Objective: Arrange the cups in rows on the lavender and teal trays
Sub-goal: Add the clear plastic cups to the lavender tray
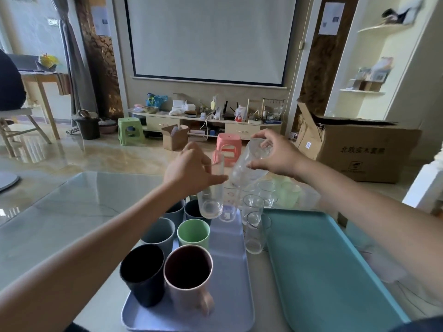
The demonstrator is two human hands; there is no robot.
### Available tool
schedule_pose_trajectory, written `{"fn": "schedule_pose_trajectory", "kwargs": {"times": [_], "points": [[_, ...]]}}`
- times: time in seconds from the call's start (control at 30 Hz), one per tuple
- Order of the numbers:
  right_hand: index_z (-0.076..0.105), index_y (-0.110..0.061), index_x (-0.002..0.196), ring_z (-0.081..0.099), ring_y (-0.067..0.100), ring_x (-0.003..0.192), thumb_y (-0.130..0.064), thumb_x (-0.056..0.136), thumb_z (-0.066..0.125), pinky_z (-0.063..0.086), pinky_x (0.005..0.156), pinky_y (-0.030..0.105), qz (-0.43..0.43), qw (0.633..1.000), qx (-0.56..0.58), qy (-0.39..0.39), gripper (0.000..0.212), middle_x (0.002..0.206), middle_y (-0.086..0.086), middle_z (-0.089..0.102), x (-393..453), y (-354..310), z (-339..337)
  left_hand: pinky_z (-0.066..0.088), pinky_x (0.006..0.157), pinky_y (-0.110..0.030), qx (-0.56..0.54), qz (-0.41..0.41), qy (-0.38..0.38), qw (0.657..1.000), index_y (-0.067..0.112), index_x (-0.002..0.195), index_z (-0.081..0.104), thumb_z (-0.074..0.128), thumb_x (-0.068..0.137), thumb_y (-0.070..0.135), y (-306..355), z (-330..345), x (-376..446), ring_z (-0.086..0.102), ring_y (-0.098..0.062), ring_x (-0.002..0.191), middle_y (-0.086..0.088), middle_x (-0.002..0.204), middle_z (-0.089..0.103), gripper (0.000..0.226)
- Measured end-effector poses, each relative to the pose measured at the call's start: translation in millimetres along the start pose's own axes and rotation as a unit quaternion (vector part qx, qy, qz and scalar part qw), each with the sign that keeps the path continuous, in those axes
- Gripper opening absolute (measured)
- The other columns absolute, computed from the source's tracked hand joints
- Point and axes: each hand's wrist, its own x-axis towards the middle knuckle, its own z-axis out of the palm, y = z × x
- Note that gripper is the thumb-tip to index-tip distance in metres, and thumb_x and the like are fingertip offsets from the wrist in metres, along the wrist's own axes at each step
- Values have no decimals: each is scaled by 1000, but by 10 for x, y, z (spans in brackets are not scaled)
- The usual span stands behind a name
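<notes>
My left hand (191,168) grips a tall clear glass (211,200) upright above the far end of the lavender tray (232,271). My right hand (278,154) holds a second clear glass (247,166), tilted, in the air beside it. On the lavender tray stand a pink mug (189,276), a black cup (142,271), a green cup (193,233), a grey-blue cup (159,232) and two darker cups further back. A small clear glass (227,212) stands at the tray's far end. The teal tray (328,267) lies to the right with nothing on it.
Several clear glasses (254,231) stand between the two trays and behind them, with pale green cups (287,190) at the back. The glass-topped table (72,207) stretches to the left. Beyond it are a pink stool (227,147) and a cardboard box (359,149) on the floor.
</notes>
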Motion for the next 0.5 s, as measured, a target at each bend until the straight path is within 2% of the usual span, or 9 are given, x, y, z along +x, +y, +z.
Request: {"fn": "schedule_pose_trajectory", "kwargs": {"times": [0.1,0.3,0.5], "points": [[45,-25,130,48,16,106,-25,67,83,41,69,21,2,999,-16,-48,73,119,2,47,-78,-38,75,52,73,-33,-24,0,4,1000,16,56,60,81,60,51,-18,102,-148,52,-13,90,5,99,52,41],[46,-26,128,48,19,110,-25,65,83,41,83,28,11,993,-54,-100,72,119,4,49,-75,116,441,52,75,-37,-55,14,0,998,10,64,69,81,60,49,-115,210,-249,53,-12,84,8,99,50,41],[46,-25,129,45,13,102,-21,69,80,38,80,24,38,988,-57,-141,69,114,0,43,-54,336,804,51,74,-35,-74,36,0,997,8,66,71,82,60,48,-194,224,-242,53,-10,83,9,99,50,41]]}}
